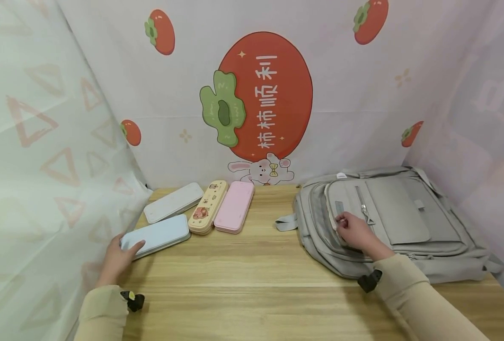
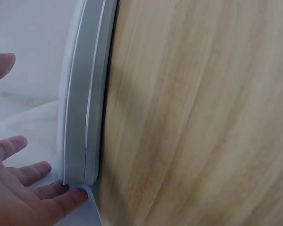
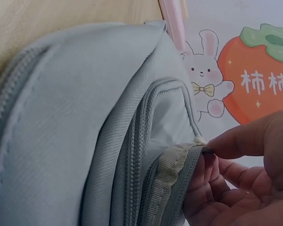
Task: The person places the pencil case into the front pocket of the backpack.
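Note:
At the table's left side lies a light blue pencil case (image 1: 160,234). My left hand (image 1: 117,260) is at its near-left end, thumb over the top in the head view. The left wrist view shows loosely spread fingers (image 2: 33,172), with fingertips right at the end of the case. On the right, a grey backpack (image 1: 443,222) lies flat with its front up. My right hand (image 1: 358,233) pinches the zippered edge of its front pocket (image 3: 172,165) between thumb and fingers. That edge is pulled away from the bag, so the pocket gapes.
Beyond the blue case are a white pencil case (image 1: 174,201), a yellow patterned one (image 1: 208,206) and a pink one (image 1: 235,206). A strap (image 1: 287,222) sticks out from the backpack's left side. Printed cloth (image 1: 341,94) hangs behind the wooden table (image 1: 234,293) and along both sides.

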Tool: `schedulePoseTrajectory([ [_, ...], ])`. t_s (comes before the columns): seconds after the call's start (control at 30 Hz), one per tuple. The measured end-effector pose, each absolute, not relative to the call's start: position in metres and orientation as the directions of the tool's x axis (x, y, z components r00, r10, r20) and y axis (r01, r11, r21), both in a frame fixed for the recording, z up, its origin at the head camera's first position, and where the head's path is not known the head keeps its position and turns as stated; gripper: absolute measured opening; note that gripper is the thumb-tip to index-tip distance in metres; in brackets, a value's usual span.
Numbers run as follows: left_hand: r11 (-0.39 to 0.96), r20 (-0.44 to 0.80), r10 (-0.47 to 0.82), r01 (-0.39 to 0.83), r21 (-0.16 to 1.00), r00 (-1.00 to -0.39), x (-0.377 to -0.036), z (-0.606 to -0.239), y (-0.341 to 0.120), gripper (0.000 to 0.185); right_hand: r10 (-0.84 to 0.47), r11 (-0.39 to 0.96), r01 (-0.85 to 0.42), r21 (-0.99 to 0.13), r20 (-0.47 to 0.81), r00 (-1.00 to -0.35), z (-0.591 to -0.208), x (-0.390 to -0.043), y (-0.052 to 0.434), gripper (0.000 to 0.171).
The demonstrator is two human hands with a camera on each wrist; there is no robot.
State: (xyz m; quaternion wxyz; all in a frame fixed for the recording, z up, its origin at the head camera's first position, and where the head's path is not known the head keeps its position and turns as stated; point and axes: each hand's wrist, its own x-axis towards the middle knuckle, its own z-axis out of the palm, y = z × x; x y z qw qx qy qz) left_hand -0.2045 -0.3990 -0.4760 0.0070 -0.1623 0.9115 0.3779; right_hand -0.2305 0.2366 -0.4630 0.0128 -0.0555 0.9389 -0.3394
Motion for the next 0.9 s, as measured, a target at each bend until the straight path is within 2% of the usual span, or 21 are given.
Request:
schedulePoseTrajectory([
  [0.43,0.618,-0.3,-0.095,-0.292,0.73,-0.949,-0.228,-0.471,-0.415,0.106,-0.124,0.78,-0.068,-0.622,-0.047,-0.991,-0.46,-0.234,0.249,0.032],
  [0.7,0.543,-0.367,-0.066,-0.342,0.767,-0.928,-0.237,-0.472,-0.415,0.106,-0.149,0.808,-0.065,-0.585,-0.096,-0.984,-0.463,-0.243,0.25,0.031],
  [0.9,0.63,-0.384,-0.081,-0.346,0.695,-0.92,-0.229,-0.483,-0.419,0.109,-0.169,0.833,-0.077,-0.547,-0.12,-0.978,-0.472,-0.248,0.246,0.024],
])
